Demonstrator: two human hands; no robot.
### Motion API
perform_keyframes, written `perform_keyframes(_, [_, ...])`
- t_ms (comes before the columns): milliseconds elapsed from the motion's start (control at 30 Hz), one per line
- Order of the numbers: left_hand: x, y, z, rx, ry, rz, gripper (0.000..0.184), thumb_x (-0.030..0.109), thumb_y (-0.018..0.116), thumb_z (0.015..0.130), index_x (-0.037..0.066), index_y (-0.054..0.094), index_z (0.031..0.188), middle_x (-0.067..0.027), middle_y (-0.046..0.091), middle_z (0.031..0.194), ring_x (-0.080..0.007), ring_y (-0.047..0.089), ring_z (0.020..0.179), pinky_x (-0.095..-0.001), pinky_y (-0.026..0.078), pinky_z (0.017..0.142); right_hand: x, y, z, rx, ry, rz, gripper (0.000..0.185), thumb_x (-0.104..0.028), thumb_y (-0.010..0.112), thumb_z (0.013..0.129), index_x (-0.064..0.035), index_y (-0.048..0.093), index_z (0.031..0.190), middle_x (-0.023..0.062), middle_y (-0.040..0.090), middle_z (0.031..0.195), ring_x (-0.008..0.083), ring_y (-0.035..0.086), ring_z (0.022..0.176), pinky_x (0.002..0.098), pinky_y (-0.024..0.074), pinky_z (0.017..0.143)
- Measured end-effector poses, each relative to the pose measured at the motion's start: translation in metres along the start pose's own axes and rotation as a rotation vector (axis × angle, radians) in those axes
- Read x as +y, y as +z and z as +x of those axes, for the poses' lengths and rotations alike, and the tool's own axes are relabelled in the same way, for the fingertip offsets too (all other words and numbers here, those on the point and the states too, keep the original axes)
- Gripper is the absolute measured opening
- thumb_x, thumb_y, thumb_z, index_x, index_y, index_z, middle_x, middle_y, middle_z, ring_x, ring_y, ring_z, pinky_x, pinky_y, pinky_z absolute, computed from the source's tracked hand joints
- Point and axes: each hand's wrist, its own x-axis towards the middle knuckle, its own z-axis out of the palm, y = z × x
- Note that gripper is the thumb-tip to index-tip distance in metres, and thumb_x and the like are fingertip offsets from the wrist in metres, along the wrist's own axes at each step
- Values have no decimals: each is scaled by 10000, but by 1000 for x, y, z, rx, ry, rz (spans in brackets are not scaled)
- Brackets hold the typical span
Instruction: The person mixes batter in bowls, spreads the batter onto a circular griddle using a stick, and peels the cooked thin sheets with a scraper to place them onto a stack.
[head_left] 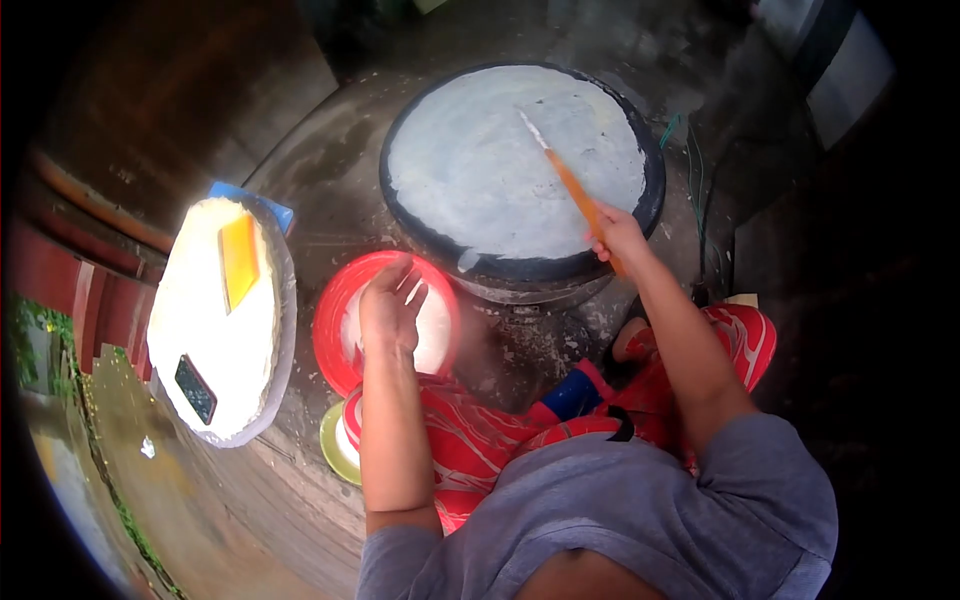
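Head view: orange stick (575,188) lies over the round griddle (655,190) at 12 o'clock, tip toward 11, apparently held near its lower end for reach; right hand (622,238) pinches it, forearm rising from 5. Left hand (386,308), over red bowl (329,345) at the griddle's 7 o'clock, has bent, loosely spread fingers.
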Motion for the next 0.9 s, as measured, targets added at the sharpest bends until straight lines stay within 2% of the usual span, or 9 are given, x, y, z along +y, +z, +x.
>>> perform_keyframes(100, [-1, 0, 2, -7, -4, 7, 224, 153, 534, 824, 13, 588, 990, -68, 590, 968, -197, 536, 894, -329, 440, 791, -4, 8, 14, -23, 2, -58, 404, -144, 348, 946, -150, 379, 1349, 80, 565, 775, 116, 413, 463, 254, 370, 395])
perform_keyframes(200, [-2, 0, 2, -16, -7, 11, 223, 154, 530, 826, 14, 590, 989, -66, 591, 967, -196, 536, 894, -328, 440, 791, 10, 14, 46, 5, -89, -402, 393, -141, 400, 917, -161, 447, 1307, 64, 564, 721, 122, 435, 472, 282, 387, 404])
perform_keyframes(267, [-2, 1, 1, -14, -5, 18, 224, 154, 527, 826, 14, 589, 991, -66, 590, 970, -196, 535, 898, -328, 439, 793, 39, 16, 84, 205, -731, -992, 372, -122, 426, 887, -155, 516, 1246, 47, 531, 636, 122, 445, 473, 298, 383, 404])
perform_keyframes(400, [-2, 1, 1, -9, -8, 35, 230, 151, 521, 829, 11, 585, 1000, -69, 587, 989, -198, 532, 908, -329, 437, 796, 13, 37, 46, 186, -584, -1155, 362, -119, 431, 878, -150, 531, 1224, 51, 521, 631, 120, 450, 477, 300, 366, 396])
perform_keyframes(533, [2, 1, 0, -11, -7, 26, 239, 151, 517, 831, 7, 582, 1010, -76, 582, 1005, -201, 531, 913, -331, 435, 802, -7, 6, 19, -168, 176, 157, 428, -160, 409, 913, -198, 391, 1339, 58, 528, 726, 116, 406, 472, 249, 341, 387])
perform_keyframes(600, [2, 1, -3, -27, -4, 41, 278, 146, 500, 843, 1, 552, 1074, -85, 567, 1069, -199, 519, 935, -339, 426, 815, -1, -6, 8, -158, 180, 232, 442, -147, 376, 932, -202, 339, 1369, 57, 518, 722, 109, 379, 454, 228, 331, 383])
perform_keyframes(667, [1, 0, -4, -34, -13, 35, 276, 144, 502, 842, 1, 554, 1072, -86, 568, 1068, -202, 519, 940, -342, 426, 818, 12, -5, -9, 128, 31, 90, 423, -147, 356, 945, -179, 345, 1366, 57, 534, 719, 104, 388, 447, 233, 337, 379])
perform_keyframes(800, [1, -3, -6, -48, -33, 22, 270, 137, 510, 837, 1, 560, 1064, -89, 572, 1064, -212, 518, 950, -352, 424, 827, 37, -24, -39, -188, -43, -151, 394, -147, 337, 955, -151, 370, 1348, 62, 570, 712, 82, 406, 436, 224, 352, 373])
perform_keyframes(900, [-1, -5, -6, -61, -37, 12, 265, 137, 521, 829, 3, 561, 1054, -86, 573, 1057, -217, 518, 959, -358, 423, 834, 40, -55, -40, 132, -35, 59, 381, -148, 335, 958, -126, 382, 1336, 57, 566, 705, 74, 406, 432, 213, 339, 363])
